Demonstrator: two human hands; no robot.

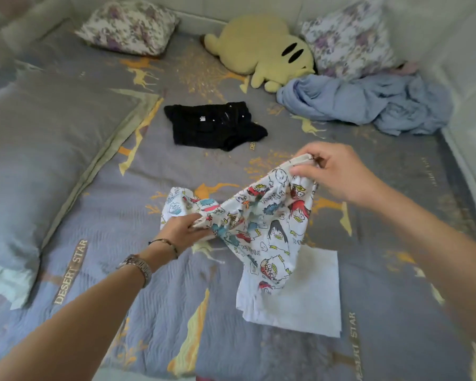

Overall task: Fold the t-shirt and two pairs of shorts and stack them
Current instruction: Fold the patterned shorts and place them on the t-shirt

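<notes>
Cartoon-print shorts [261,215] lifted over grey bedspread [121,204], waistband pinched by right hand [338,171], bunched cloth gripped by left hand [183,229]. Folded white t-shirt [305,295] beneath; black shorts [212,126] farther, unfolded.

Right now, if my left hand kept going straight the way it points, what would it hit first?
Your left hand points up and right, straight into the printed shorts it grips. Beyond them probably only the bedspread, though depth is unclear.
</notes>
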